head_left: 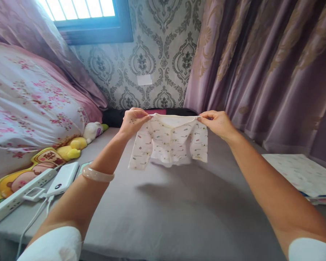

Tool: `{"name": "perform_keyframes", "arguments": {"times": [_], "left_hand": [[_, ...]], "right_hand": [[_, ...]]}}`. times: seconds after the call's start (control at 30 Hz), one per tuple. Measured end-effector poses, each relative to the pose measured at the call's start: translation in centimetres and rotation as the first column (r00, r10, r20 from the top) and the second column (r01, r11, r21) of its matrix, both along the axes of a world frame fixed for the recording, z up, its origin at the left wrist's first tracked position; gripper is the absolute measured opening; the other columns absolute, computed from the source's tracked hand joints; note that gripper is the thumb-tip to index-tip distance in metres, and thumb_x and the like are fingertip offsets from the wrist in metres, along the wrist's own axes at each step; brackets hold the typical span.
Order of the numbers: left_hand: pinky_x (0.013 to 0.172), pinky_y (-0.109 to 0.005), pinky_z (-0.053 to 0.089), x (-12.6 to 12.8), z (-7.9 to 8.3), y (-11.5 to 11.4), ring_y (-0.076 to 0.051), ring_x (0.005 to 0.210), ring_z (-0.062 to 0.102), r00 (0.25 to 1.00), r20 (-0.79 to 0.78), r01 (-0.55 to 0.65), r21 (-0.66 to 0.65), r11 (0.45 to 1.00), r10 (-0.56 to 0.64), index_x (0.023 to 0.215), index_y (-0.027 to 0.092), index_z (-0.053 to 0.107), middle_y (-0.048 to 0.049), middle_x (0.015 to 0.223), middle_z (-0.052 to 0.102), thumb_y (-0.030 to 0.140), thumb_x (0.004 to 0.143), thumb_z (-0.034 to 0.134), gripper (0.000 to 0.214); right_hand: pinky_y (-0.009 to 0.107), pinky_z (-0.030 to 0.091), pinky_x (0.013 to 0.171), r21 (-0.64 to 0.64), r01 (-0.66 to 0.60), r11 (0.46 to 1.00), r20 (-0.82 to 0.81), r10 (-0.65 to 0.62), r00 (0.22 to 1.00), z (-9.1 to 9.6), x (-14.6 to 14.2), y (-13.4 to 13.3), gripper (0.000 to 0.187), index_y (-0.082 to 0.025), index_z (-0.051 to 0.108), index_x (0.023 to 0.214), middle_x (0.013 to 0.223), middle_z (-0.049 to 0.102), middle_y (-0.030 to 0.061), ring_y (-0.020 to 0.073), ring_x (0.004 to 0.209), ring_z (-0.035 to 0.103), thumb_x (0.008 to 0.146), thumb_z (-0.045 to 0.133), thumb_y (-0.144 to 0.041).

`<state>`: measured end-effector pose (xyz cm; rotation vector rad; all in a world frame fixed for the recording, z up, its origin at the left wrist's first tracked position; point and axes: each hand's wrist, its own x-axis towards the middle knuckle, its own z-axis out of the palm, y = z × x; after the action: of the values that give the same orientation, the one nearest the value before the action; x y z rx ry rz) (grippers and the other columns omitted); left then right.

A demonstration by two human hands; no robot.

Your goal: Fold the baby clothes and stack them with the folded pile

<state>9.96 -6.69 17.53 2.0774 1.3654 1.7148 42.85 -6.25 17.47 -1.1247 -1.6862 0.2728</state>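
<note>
My left hand (134, 122) and my right hand (216, 124) hold a small white baby garment (168, 139) up by the two ends of its neckline. It is a long-sleeved top with a small coloured print, and it hangs in the air above a grey mattress (163, 206). Its sleeves droop down at both sides. A pale bangle (97, 174) circles my left wrist. Neither hand touches anything else.
A floral quilt (29, 98) and plush toys (70, 146) lie at the left, beside a power strip (21, 192) and a white power bank (62, 178) with cables. A folded printed cloth (301, 174) lies at the right, below mauve curtains (260, 65).
</note>
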Motion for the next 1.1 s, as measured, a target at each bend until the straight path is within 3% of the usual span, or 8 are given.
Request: {"name": "perform_keyframes", "arguments": {"times": [0.1,0.2,0.33,0.43,0.63,0.73,0.93,1.1], "left_hand": [[0.075,-0.031,0.05,0.3,0.9,-0.7,-0.019,0.09,0.06,0.999,0.052,0.009,0.095,0.995,-0.014,0.075,0.021,0.074,-0.0066,0.096,0.068,0.044,0.071,0.075,0.024],[0.074,-0.031,0.05,0.6,0.9,-0.8,-0.02,0.09,0.06,0.991,-0.099,0.096,0.019,0.995,-0.093,0.069,0.023,0.073,-0.0057,0.095,0.068,0.04,0.065,0.08,0.018],[0.074,-0.031,0.05,1.0,0.0,-0.3,-0.02,0.09,0.061,1.0,0.004,0.026,0.025,0.999,-0.026,0.07,0.021,0.074,-0.0061,0.089,0.068,0.042,0.069,0.075,0.021],[0.069,-0.029,0.05,1.2,-0.4,0.0,-0.019,0.084,0.062,0.994,0.008,0.114,-0.053,0.992,-0.113,0.071,0.019,0.075,-0.0064,0.087,0.068,0.044,0.067,0.076,0.026],[0.069,-0.027,0.05,1.4,0.1,0.1,-0.019,0.085,0.062,0.995,0.087,0.052,0.003,0.999,-0.053,0.07,0.018,0.074,-0.0062,0.087,0.069,0.047,0.067,0.076,0.029],[0.069,-0.027,0.05,1.6,0.3,0.0,-0.018,0.084,0.062,0.997,0.071,0.04,0.019,0.999,-0.041,0.07,0.019,0.073,-0.0056,0.085,0.069,0.044,0.066,0.077,0.026],[0.049,-0.025,0.041,2.2,-0.5,0.5,-0.013,0.055,0.055,0.982,0.157,0.13,-0.175,0.976,-0.103,0.072,0.016,0.071,-0.0024,0.061,0.063,0.043,0.07,0.075,0.027],[0.047,-0.024,0.037,2.8,-1.4,1.0,-0.012,0.052,0.051,0.967,0.236,0.15,-0.216,0.965,-0.097,0.075,0.017,0.067,-0.001,0.062,0.061,0.04,0.074,0.071,0.023]], "right_hand": [[0.037,0.052,0.079,0.079,-0.048,0.996,-0.067,0.053,0.996,0.5,-0.1,-0.5,0.026,-0.025,0.075,0.082,0.099,0.072,0.0046,0.0232,0.092,0.065,0.078,0.068,-0.049],[0.037,0.052,0.084,0.006,-0.138,0.99,0.084,0.137,0.987,0.4,-0.3,-0.7,0.022,-0.025,0.075,0.072,0.097,0.072,0.0035,0.0229,0.093,0.065,0.072,0.073,-0.047],[0.037,0.051,0.086,0.074,-0.033,0.997,0.028,0.031,0.999,-0.1,-0.3,-0.5,0.024,-0.024,0.075,0.074,0.096,0.072,0.0042,0.0235,0.095,0.065,0.076,0.069,-0.047],[0.035,0.051,0.08,0.019,-0.056,0.998,0.08,0.054,0.995,-0.4,-0.1,-0.2,0.024,-0.023,0.075,0.071,0.09,0.073,0.0035,0.0236,0.089,0.066,0.074,0.071,-0.046],[0.033,0.051,0.074,-0.012,-0.057,0.998,0.071,0.058,0.996,-0.5,0.3,0.1,0.026,-0.023,0.076,0.073,0.087,0.073,0.0035,0.0229,0.084,0.067,0.074,0.071,-0.048],[0.033,0.051,0.07,0.028,0.019,0.999,0.015,-0.019,1.0,-0.5,0.5,0.3,0.027,-0.024,0.076,0.074,0.083,0.073,0.003,0.0224,0.079,0.066,0.075,0.069,-0.05],[0.032,0.048,0.063,-0.093,0.051,0.994,0.013,-0.05,0.999,-1.2,0.3,0.8,0.032,-0.021,0.076,0.077,0.071,0.071,0.0034,0.0207,0.068,0.064,0.072,0.071,-0.052],[0.031,0.046,0.063,-0.021,0.095,0.995,0.003,-0.095,0.995,-1.9,-0.3,1.6,0.039,-0.018,0.073,0.08,0.073,0.07,0.0047,0.0186,0.068,0.06,0.078,0.063,-0.056]]}}
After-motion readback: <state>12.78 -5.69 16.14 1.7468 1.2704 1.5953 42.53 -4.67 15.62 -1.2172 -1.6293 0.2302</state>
